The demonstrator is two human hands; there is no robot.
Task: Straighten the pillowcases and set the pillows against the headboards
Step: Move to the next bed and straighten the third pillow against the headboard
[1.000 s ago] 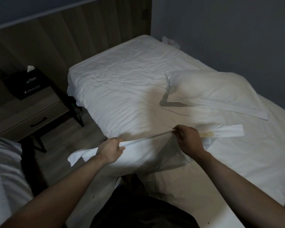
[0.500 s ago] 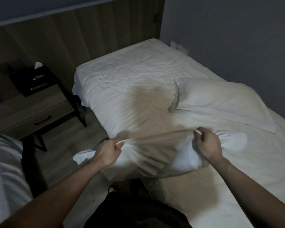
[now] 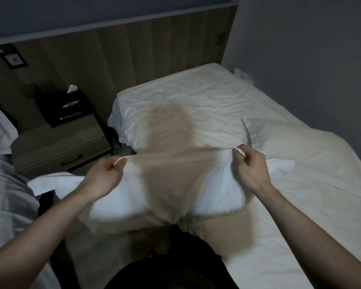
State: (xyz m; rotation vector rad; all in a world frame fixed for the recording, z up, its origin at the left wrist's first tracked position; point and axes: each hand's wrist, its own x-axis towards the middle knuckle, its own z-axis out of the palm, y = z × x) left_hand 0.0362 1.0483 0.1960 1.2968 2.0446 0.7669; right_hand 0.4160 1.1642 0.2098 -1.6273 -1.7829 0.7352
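At centre frame a white pillow [image 3: 171, 190] is held up over the bed [image 3: 188, 105], its pillowcase edge clamped in the grip of the left hand [image 3: 104, 174] and the right hand [image 3: 252, 165]. A second pillow [image 3: 300, 142] lies at right. The nightstand [image 3: 58, 147] and tissue box [image 3: 65, 107] are seen upper left, the headboard [image 3: 154, 53] behind.

A single bed [image 3: 196, 105] covered with a wrinkled white sheet is set with its head against a wood-panelled headboard [image 3: 154, 49]. A white pillow [image 3: 300, 142] is laid flat on its right side, well short of the headboard. A second pillow [image 3: 165, 195] is seen at the near edge, whether resting on the bed cannot be told.
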